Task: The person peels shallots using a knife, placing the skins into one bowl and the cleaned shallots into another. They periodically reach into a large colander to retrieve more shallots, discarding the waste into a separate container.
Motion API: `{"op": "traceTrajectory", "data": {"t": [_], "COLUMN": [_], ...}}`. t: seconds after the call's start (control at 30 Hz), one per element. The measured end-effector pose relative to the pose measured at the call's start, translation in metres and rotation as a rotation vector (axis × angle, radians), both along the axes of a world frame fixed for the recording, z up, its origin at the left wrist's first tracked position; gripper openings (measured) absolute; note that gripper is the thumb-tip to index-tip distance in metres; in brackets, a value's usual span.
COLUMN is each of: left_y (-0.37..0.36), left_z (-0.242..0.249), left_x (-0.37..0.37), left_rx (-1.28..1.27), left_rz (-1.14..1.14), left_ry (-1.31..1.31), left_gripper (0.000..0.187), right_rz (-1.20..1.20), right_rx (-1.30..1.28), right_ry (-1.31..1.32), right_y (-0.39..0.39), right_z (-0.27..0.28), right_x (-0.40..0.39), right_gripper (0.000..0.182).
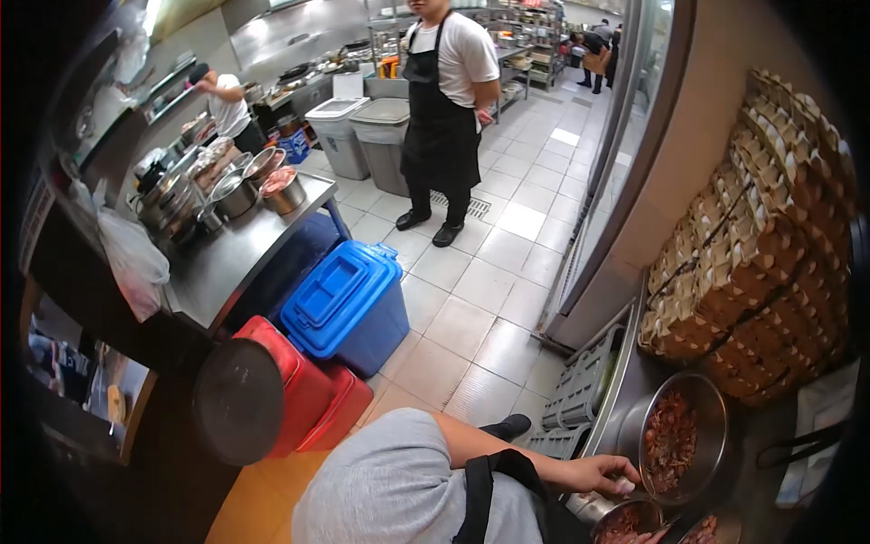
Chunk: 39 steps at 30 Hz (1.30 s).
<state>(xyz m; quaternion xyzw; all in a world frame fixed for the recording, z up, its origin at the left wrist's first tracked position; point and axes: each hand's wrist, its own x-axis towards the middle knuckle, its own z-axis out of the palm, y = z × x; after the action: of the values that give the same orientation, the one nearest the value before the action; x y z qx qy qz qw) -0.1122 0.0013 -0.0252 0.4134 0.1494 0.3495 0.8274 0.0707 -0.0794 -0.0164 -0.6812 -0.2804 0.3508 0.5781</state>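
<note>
At the lower right, my left hand (603,473) is closed, its fingers pinched around something small and whitish that I cannot make out. It is beside the rim of a large steel bowl (719,399) that holds chopped reddish meat (669,442). Below the hand are more metal containers with meat (625,526), partly cut off by the lower edge. My right hand does not show.
Tall stacked egg trays (752,245) rise at the right. Grey crates (580,394) stand below the counter. A blue lidded bin (349,304) and red containers (340,408) are on the floor. A person in a black apron (441,118) stands ahead; steel pots (233,195) sit at left.
</note>
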Motion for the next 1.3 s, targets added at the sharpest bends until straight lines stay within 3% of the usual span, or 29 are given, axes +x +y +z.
{"op": "traceTrajectory", "data": {"t": [0.4,0.6,0.83,0.87,0.97,1.1,1.17,1.23,1.3], "left_y": [-0.002,-0.004,-0.013,-0.015,-0.019,-0.022,-0.021,-0.018,-0.016], "left_z": [0.009,0.003,-0.001,0.001,-0.002,-0.01,-0.005,0.003,-0.003], "left_x": [0.005,0.039,0.081,0.086,0.108,0.126,0.13,0.129,0.138], "left_rx": [-0.252,-0.228,-0.183,-0.204,-0.21,-0.215,-0.202,-0.172,-0.262], "left_rz": [-0.099,-0.316,-0.393,-0.403,-0.427,-0.457,-0.453,-0.483,-0.511], "left_ry": [0.004,-0.021,0.001,0.01,0.058,0.04,0.126,0.137,0.119], "left_gripper": [0.032,0.03,0.014,0.013,0.009,0.005,0.006,0.008,0.013], "right_rz": [-0.09,-0.187,-0.281,-0.256,-0.164,-0.329,-0.466,-0.39,-0.372], "right_rx": [0.027,0.044,0.071,-0.002,-0.036,0.169,0.126,0.188,0.183], "right_ry": [0.041,0.076,0.129,0.042,-0.152,0.176,0.342,0.423,0.48], "right_y": [-0.02,-0.045,-0.075,-0.079,-0.083,-0.09,-0.089,-0.094,-0.097], "right_z": [0.008,0.008,0.016,0.037,0.046,0.038,0.035,0.034,0.033], "right_x": [0.004,0.002,-0.016,-0.028,-0.026,-0.032,-0.029,-0.024,-0.018], "right_gripper": [0.014,0.015,0.021,0.035,0.04,0.043,0.039,0.017,0.023]}}
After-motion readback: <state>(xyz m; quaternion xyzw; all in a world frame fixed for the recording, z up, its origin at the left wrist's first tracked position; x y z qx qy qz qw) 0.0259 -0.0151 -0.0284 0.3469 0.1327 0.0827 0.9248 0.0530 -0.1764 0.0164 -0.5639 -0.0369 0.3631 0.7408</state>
